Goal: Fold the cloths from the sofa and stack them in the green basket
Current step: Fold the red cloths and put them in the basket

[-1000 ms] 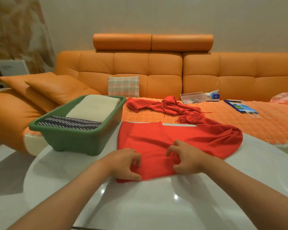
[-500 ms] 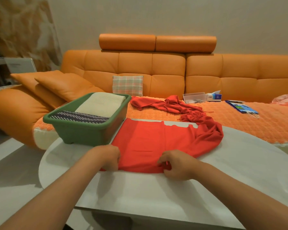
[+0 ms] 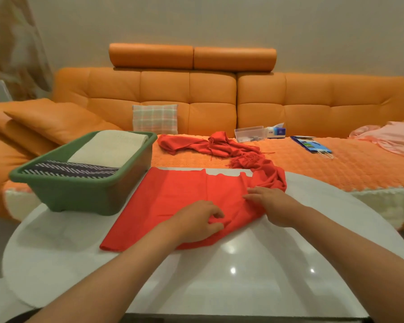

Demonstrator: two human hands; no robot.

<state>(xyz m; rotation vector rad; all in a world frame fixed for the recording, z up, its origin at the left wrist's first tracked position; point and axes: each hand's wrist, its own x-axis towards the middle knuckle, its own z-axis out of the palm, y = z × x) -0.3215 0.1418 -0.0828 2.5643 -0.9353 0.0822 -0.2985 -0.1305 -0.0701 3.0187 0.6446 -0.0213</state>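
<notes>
"Red scarf (image 3: 180,197), location?"

"Partly on the white table (image 3: 243,276), beside the green basket (image 3: 84,199) and not yet in it. One flat, doubled panel lies on the tabletop. The remainder bunches at the right and trails over the far edge onto the sofa (image 3: 210,108)."

"Hands?"

"Left hand (image 3: 196,221): fingers curled, pinching a ridge of cloth near the front edge. Right hand (image 3: 272,203): fingers straight and slightly spread, pressing the fabric flat just short of the bunched part."

"Step in hand?"

"Judged to be squaring the panel before the next fold. Recommended: keep the near edge taut with the left hand and sweep the right outward to clear wrinkles. The trailing length can then be drawn up in even layers, edges matched. The glossy tabletop looks slippery, so the panel may creep under a one-sided pull."

"Materials?"

"Scarf: soft, matt, limp cloth with a twisted fringe (image 3: 241,159). Basket: rigid plastic, rectangular, rounded rim. Inside it, a cream ribbed cloth (image 3: 110,148) and a dark striped cloth (image 3: 68,170), both folded flat. Sofa: smooth orange padded panels, with a textured seat cover (image 3: 313,171)."
</notes>
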